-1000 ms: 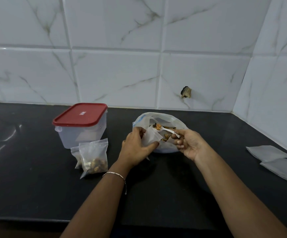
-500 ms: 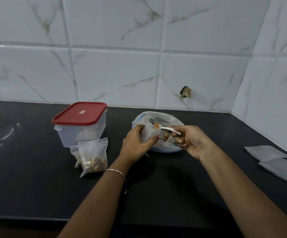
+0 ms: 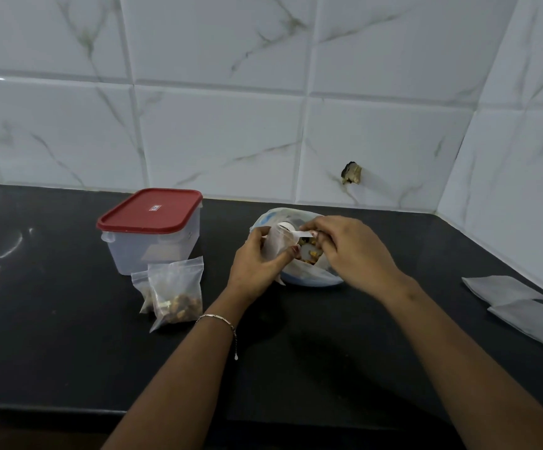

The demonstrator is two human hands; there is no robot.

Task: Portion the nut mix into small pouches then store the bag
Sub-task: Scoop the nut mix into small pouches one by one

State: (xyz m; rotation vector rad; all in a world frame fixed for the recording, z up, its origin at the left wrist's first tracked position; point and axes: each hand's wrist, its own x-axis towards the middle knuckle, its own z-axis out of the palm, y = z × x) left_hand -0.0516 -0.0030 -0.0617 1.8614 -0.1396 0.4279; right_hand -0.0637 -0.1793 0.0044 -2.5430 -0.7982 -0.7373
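Pinches small clear plastic pouch (image 3: pixel 276 244) in left grip (image 3: pixel 257 264), clasps white plastic spoon (image 3: pixel 301 234) in right grip (image 3: pixel 354 251), over translucent nut-mix bag (image 3: pixel 309 279).

Wall tiles (image 3: pixel 218 131) were white with thin grey-green marble veins and pale grey grout lines. The countertop (image 3: pixel 52 352) was glossy black with a few white glints. The container (image 3: pixel 127 258) had a frosted, colourless body and a red lid (image 3: pixel 150 209) bearing a small white-and-red label. Two filled pouches (image 3: pixel 174 280) were clear, showing brown and tan nut mix (image 3: pixel 182 305). The bag (image 3: pixel 309 278) was translucent white, tinged blue at its edge. The spoon (image 3: pixel 296 234) was white; the held pouch (image 3: pixel 276 244) was cloudy white. The empty pouches (image 3: pixel 507 287) were pale grey. The bracelet (image 3: pixel 218 318) was silver. A chip (image 3: pixel 351 173) in one tile was dark brown and tan.
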